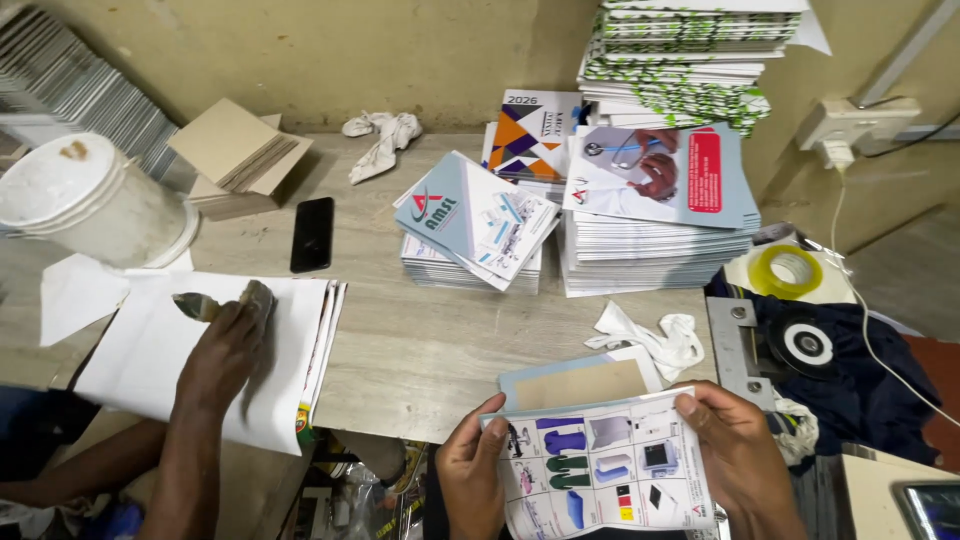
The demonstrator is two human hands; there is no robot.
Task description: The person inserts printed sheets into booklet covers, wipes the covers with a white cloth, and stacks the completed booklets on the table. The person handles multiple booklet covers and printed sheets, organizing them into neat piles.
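A glossy printed sheet showing small pictures of blue and grey goods (600, 465) was held at the bottom of the view, just off the near edge of the pale wooden surface (420, 350); its left edge was pinched in the grip of the left hand (475, 480), thumb on top, and its right upper corner was pinched in the grip of the right hand (735, 455), so both grips were closed on the sheet. Just beyond the sheet, a pale blue card with a brown cardboard panel (580, 380) lay on the surface, with a crumpled white cloth (650, 340) beside it.

At the left, another person's hand (225, 355) was pressed on a stack of large white sheets (290, 370), a dark rag (255, 300) held under the fingers; a white plastic bucket (90, 205) stood behind that stack, and a black phone (312, 233) lay flat near it. Further back, a stack of blue-and-white leaflets (475, 225) and a taller stack of booklets with a stethoscope picture on the cover (655, 200) stood side by side, with folded brown cardboard pieces (235, 150) and a second white rag (380, 140) near the wall. A roll of yellowish clear tape (790, 270) lay at the right, well apart from the hands.
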